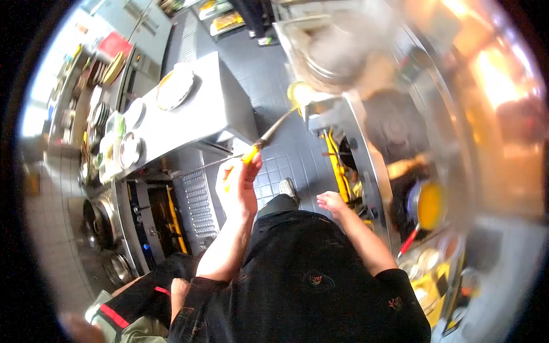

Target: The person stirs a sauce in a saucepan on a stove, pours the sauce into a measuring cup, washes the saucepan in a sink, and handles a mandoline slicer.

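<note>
My left hand [239, 186] is raised in front of me, its fingers wrapped round the yellow grip of a long ladle-like utensil [277, 127]. The shaft points away and to the right, ending in a pale yellow round head beside the stove's corner. Blur hides whether that head is a solid bowl or a mesh. My right hand [331, 202] hangs low by the stove front, fingers curled in, with nothing visible in them.
On the right, the stove [372, 166] carries a steaming pot [326, 66] and a red-handled pan [430, 204] with yellow-orange contents. At left stands a steel table [214, 86] with a large round dish [175, 87]. A co-worker's hand [180, 291] shows at lower left; another person's legs [251, 17] stand far off.
</note>
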Motion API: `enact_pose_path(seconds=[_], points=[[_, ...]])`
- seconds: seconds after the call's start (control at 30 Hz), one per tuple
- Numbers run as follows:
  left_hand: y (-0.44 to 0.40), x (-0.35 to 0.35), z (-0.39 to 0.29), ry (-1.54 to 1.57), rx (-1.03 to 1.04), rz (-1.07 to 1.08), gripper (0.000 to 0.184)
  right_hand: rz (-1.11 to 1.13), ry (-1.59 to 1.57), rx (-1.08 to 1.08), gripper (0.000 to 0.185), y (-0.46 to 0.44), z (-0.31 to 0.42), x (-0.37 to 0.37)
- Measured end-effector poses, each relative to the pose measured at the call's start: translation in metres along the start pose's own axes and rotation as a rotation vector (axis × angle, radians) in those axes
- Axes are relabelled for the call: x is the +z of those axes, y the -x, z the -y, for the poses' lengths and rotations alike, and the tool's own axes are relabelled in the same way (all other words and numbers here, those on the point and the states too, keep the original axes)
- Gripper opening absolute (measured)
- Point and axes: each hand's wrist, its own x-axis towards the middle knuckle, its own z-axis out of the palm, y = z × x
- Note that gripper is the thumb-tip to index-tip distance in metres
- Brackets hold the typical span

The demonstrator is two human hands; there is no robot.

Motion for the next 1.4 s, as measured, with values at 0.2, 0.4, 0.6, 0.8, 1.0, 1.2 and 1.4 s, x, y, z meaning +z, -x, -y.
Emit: enact_pose_path(seconds=[0.2,0.4,0.6,0.8,1.0,1.2,1.4], points=[[-0.103,-0.047,-0.05,0.081,0.052,-0.102,0.011,0.094,0.248,-0.105,0.026,-0.064,0.145,0.113],[-0.177,-0.091,-0.083,0.034,0.247,-0.244,0.026,0.137,0.514,-0.17,0.037,-0.148,0.263,0.204],[-0.258,-0.113,-0.084,-0.076,0.45,-0.435,0.029,0.062,1.112,-0.456,0.035,-0.291,0.372,0.246],[-0.368,-0.09,-0.084,-0.124,0.539,-0.708,0.025,0.204,1.494,-0.447,0.031,-0.433,0.477,0.286],[-0.489,-0.058,-0.081,-0.074,0.505,-0.9,0.024,0.366,1.563,-0.449,0.032,-0.521,0.602,0.319],[-0.582,-0.047,-0.083,0.066,0.495,-0.943,0.02,0.227,1.659,-0.455,0.031,-0.59,0.7,0.33],[-0.666,-0.06,-0.072,0.089,0.429,-0.882,0.024,0.231,1.263,-0.324,0.026,-0.607,0.77,0.365]])
